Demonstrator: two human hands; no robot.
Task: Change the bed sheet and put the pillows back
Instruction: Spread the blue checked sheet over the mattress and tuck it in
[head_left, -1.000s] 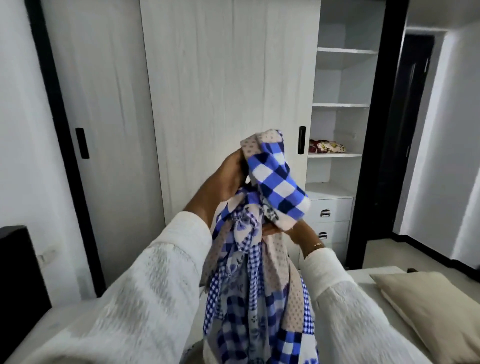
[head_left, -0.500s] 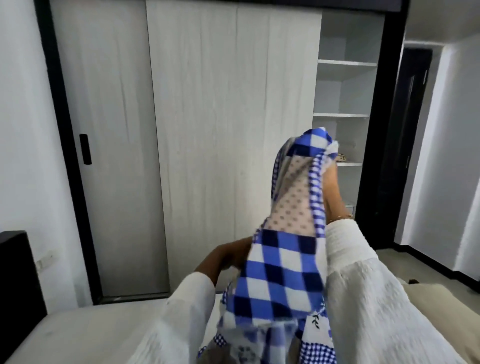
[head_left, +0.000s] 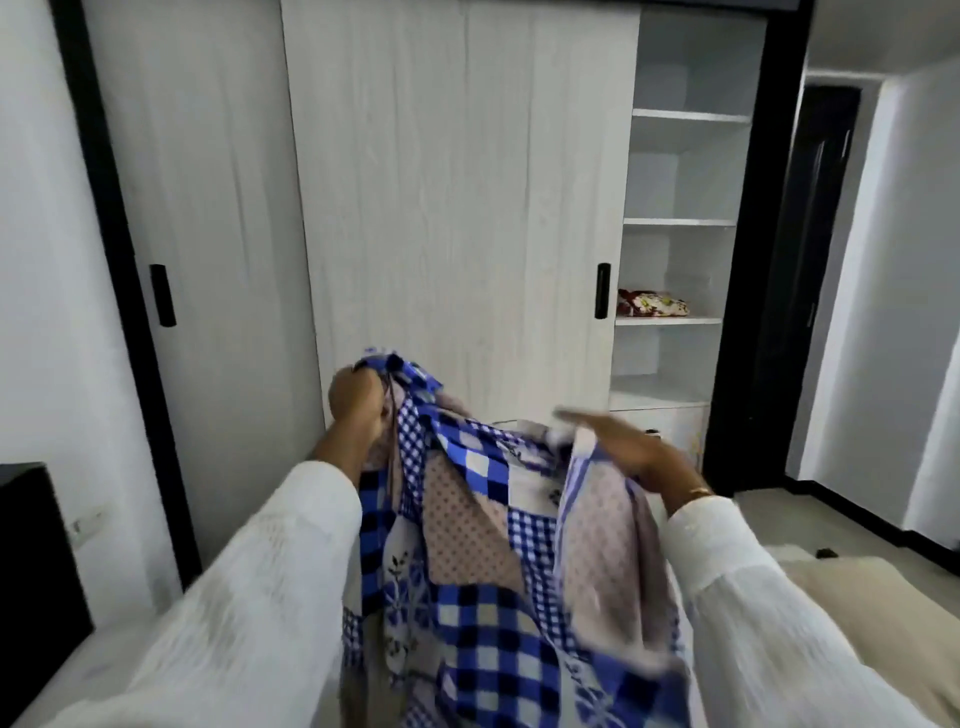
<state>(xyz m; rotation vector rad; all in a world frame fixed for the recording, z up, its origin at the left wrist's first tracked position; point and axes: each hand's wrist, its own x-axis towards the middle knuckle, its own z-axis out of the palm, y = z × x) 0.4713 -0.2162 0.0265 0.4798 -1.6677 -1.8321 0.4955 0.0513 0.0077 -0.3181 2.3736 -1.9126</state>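
A blue, white and beige patchwork bed sheet (head_left: 483, 545) hangs bunched between my arms over the bare mattress (head_left: 98, 660). My left hand (head_left: 358, 397) grips its top edge in a fist, raised at the left. My right hand (head_left: 618, 441) lies over the sheet's right side with straight fingers pointing left, blurred by motion. A beige pillow (head_left: 852, 618) lies on the bed at the lower right.
A pale wardrobe (head_left: 457, 208) with sliding doors stands ahead; its right part holds open shelves with a folded red floral cloth (head_left: 652, 303). A dark headboard (head_left: 31, 561) is at the left, a dark doorway (head_left: 800, 260) at the right.
My right hand came down from high on the right and now lies flat over the sheet. My left hand rose with the sheet's top edge. The sheet has spread wider between the hands.
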